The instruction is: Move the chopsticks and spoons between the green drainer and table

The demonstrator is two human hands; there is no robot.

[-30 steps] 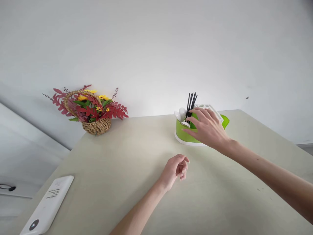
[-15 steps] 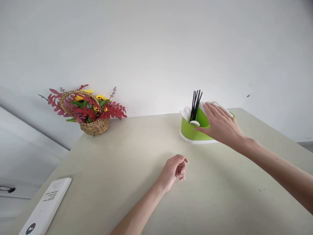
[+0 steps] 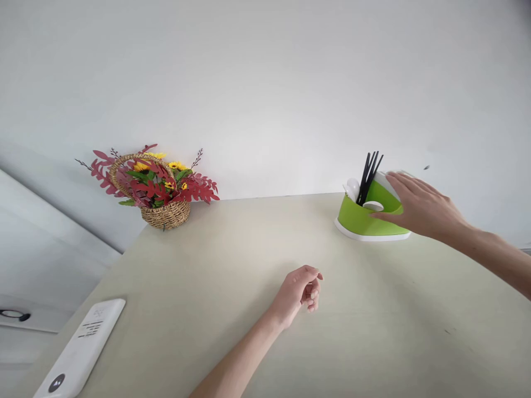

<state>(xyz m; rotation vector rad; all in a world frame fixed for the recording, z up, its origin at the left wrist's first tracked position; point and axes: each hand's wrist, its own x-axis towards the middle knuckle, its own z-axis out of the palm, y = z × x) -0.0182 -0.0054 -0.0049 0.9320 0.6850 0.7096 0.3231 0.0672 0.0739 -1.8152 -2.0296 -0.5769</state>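
A green cutlery holder with a white base [image 3: 360, 222] stands at the right of the table near the wall. Black chopsticks [image 3: 369, 178], white spoons [image 3: 352, 188] and a white ladle-like piece [image 3: 373, 205] stick out of it. My right hand [image 3: 427, 207] grips the holder from its right side, thumb at the front and fingers over the top; the hand hides that end. My left hand [image 3: 299, 293] rests in the middle of the table, its fingers loosely curled in with nothing in them.
A wicker basket [image 3: 168, 215] of red leaves and yellow flowers stands at the back left by the wall. At the front left lies a flat white device [image 3: 85, 348] with a dark round spot. A white cabinet [image 3: 37, 260] adjoins the table's left edge.
The cutlery holder has moved to the right along the table together with my right hand. My left hand has stayed almost in place, and the view has shifted slightly.
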